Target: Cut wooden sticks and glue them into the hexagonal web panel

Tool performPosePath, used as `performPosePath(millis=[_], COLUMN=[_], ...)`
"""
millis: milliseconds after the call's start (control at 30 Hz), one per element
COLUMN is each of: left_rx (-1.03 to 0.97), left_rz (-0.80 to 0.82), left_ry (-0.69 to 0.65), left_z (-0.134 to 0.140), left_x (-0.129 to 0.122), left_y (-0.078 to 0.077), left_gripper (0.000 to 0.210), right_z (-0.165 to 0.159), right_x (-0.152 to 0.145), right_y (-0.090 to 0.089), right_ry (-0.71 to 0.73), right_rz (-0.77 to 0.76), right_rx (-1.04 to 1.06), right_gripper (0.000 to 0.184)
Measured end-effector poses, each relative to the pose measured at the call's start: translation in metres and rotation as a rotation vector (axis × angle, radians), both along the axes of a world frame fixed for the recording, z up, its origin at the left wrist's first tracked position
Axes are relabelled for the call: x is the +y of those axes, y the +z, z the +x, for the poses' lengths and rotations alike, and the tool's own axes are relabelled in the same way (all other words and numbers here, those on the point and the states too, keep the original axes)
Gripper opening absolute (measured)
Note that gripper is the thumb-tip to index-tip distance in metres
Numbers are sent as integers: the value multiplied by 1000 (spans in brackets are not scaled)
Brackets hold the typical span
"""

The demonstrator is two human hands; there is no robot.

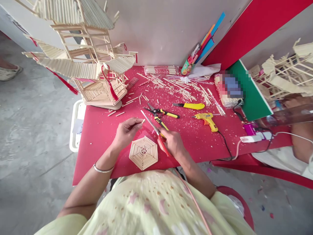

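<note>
My left hand (126, 133) pinches a short wooden stick (143, 121) between thumb and fingertips, its pale end sticking out to the right. In my right hand (172, 143) is a pair of red-handled scissors (152, 122), blades angled up and left beside the stick. How far the blades are parted I cannot tell. Below and between both hands, a many-sided panel of wooden sticks (143, 153) lies flat near the table's front edge. Just beyond the scissors rests a pair of yellow-and-black pruning shears (160, 114).
A stick-built pagoda (97, 70) with red tassels stands at the back left of the red table (102, 130). A yellow utility knife (193, 106), yellow glue gun (207, 120) and scattered sticks (181, 88) lie to the right. Another person's arm (302, 140) is at far right.
</note>
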State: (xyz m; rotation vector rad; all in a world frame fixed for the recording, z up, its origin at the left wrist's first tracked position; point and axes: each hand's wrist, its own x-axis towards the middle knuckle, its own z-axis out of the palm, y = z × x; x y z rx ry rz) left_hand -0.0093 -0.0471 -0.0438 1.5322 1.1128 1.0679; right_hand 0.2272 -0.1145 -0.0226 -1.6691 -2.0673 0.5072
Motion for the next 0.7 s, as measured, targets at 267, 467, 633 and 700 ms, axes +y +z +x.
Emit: performPosePath(millis=[267, 467, 633, 700], left_rx=[381, 558, 608, 615], left_rz=[-171, -285, -263, -259], left_ry=[-251, -333, -351, -369], left_z=[-22, -19, -16, -17], left_x=[12, 15, 14, 14], left_y=[-8, -2, -6, -7], left_gripper=[16, 10, 14, 15], right_z=[80, 89, 45, 22], right_x=[-62, -89, -59, -44], right_y=[-24, -2, 12, 0], right_ry=[-534, -364, -305, -133], right_rz=[3, -99, 180, 211], right_rx=[-512, -695, -377, -164], right_gripper=[56, 47, 34, 30])
